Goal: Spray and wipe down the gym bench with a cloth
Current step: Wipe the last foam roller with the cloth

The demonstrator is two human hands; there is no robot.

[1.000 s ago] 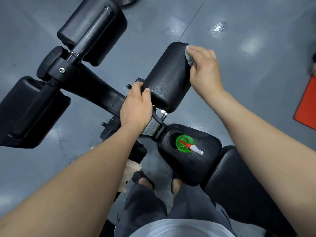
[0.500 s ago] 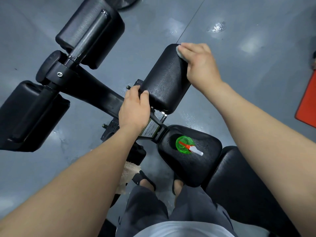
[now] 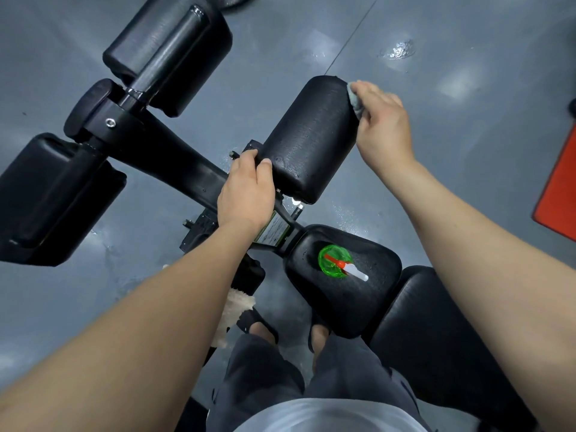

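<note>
At far left, two black roller pads (image 3: 53,198) sit on the crossbar of the bench frame (image 3: 174,160), above the grey floor (image 3: 93,291). Our left grip (image 3: 246,194) is clamped on the near-left corner of the upright pad (image 3: 308,138), with the thumb on the pad's wet face and the fingers wrapped over its edge. At the pad's far-right edge, the cloth (image 3: 355,101) is bunched against the upholstery. It is mostly covered by our right grip (image 3: 385,126), whose fingers curl over the cloth and press it to the pad. Nearer us, the green spray bottle (image 3: 335,263) stands upright on the bench seat (image 3: 367,307), well apart from both grips. A red mat (image 3: 558,188) lies on the floor at far right.
</note>
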